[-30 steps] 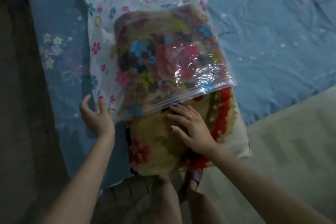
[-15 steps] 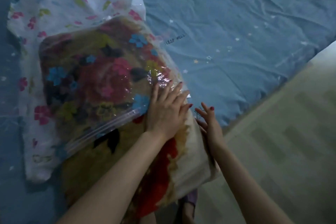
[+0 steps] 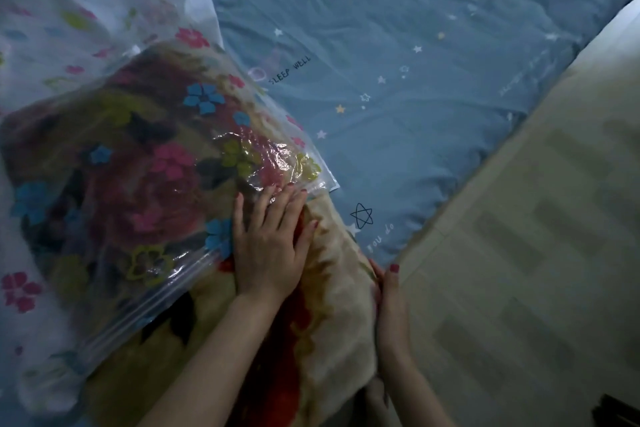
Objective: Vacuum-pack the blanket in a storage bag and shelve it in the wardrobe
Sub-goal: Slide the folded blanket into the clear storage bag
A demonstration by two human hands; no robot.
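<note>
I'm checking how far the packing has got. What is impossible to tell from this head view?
- Storage bag: far end with any valve, cut off by the top and left edges.
- Blanket: near end, cut off at the bottom.
- Right hand: palm side, turned against the blanket.

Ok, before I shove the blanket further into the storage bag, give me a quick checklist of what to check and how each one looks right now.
1. Blanket fully inside the storage bag: not ok, its near end sticks out of the opening.
2. Bag mouth open enough to pass the rest: cannot tell.
3. Left hand placed to push: ok, flat on the blanket at the bag's mouth.
4. Right hand steadying the side: ok, fingers straight against the blanket's right edge.
5. Bag supported: ok, it lies on the blue bedsheet.
6. Bag free of tears: cannot tell.
</note>
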